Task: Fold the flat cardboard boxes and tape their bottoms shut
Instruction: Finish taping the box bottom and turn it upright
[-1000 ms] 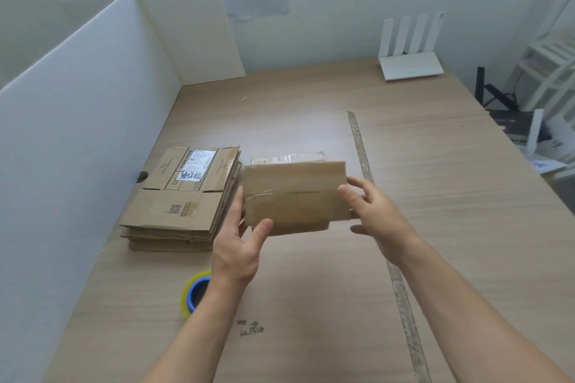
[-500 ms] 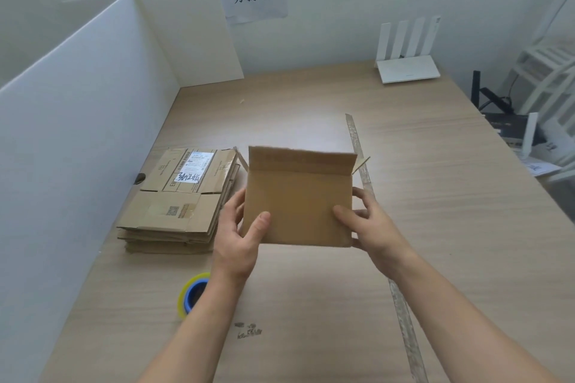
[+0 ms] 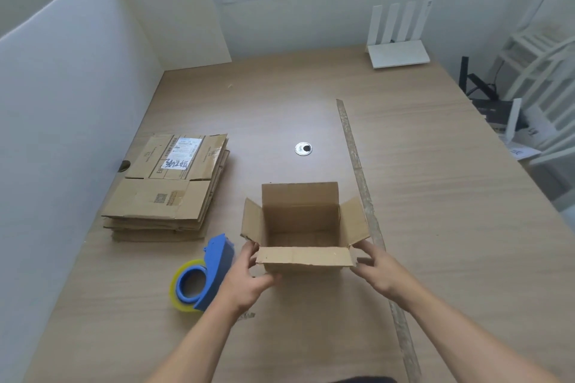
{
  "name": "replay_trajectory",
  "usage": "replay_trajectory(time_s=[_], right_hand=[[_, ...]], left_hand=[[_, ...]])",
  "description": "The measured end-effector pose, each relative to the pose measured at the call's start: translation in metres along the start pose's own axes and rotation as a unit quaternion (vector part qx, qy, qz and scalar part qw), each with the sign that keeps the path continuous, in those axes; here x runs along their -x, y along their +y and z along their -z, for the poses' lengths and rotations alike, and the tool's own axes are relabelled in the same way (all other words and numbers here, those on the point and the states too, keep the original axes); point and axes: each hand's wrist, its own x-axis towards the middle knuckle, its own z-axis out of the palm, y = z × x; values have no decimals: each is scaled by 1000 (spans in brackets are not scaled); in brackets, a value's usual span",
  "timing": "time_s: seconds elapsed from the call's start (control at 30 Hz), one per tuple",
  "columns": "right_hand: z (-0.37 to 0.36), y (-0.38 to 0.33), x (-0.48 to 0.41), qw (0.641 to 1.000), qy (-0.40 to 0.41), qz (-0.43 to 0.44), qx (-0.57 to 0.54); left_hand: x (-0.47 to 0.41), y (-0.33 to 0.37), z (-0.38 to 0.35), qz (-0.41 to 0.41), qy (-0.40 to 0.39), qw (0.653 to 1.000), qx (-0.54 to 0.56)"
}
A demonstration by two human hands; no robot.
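Note:
A small cardboard box point(image 3: 300, 221) stands upright on the table with its top flaps spread open and its inside showing. My left hand point(image 3: 249, 281) holds its near left corner, thumb against the front wall. My right hand point(image 3: 378, 267) holds the near right corner with fingers along the side. A stack of flat cardboard boxes point(image 3: 169, 186) lies to the left. A blue tape dispenser point(image 3: 202, 275) with a clear tape roll sits just left of my left hand.
White partition walls point(image 3: 68, 109) close off the left side and back left. A long strip of old tape point(image 3: 364, 196) runs down the table right of the box. A round cable grommet point(image 3: 303, 148) lies behind the box. A white router point(image 3: 398, 40) stands at the back.
The box was held up in the air between both hands and turned over. Now it stands on the table with the open top facing up, closer to me.

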Motion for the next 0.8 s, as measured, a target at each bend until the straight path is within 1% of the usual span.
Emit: replay_trajectory(time_s=[0.03,0.1,0.17,0.2,0.23,0.27,0.33,0.37,0.4,0.43,0.47,0.5,0.57,0.6,0.63,0.67,0.73,0.8], right_hand=[[0,2,3,1000,12,0,-12],[2,-1,7,995,64,0,-77],[8,-6,13,982,149,0,-118],[10,-12,18,975,191,13,-108],[11,-19,24,968,231,32,-88],[10,-27,31,961,267,57,-53],[0,-46,40,935,321,139,54],[-7,-54,43,919,331,177,118],[-16,-58,40,909,324,197,176],[-23,-58,35,907,302,193,223],[-31,-57,29,913,274,165,252],[-39,-55,24,925,250,122,257],[-49,-50,19,946,226,51,226],[-54,-48,17,951,225,39,209],[-57,-46,15,953,226,37,197],[-58,-45,13,955,227,41,189],[-60,-45,11,958,213,44,186],[-60,-43,8,960,205,45,184]], left_hand=[[2,-6,2,-1,3,1000,-5],[9,-14,9,-3,18,1000,-10],[17,-22,20,-21,41,999,-14],[22,-23,25,-39,59,997,-25],[26,-24,31,-62,84,994,-40],[30,-22,36,-94,125,986,-62],[34,-8,40,-182,214,955,-97],[33,4,39,-226,233,938,-117],[29,17,36,-260,234,925,-146],[22,27,32,-274,220,920,-176],[13,34,26,-260,198,923,-202],[4,38,21,-222,176,934,-219],[-11,38,13,-115,149,957,-222],[-16,36,11,-69,136,966,-208],[-20,33,11,-40,122,973,-194],[-24,29,11,-34,112,976,-186],[-29,23,10,-53,100,978,-178],[-33,17,9,-50,88,990,-99]])
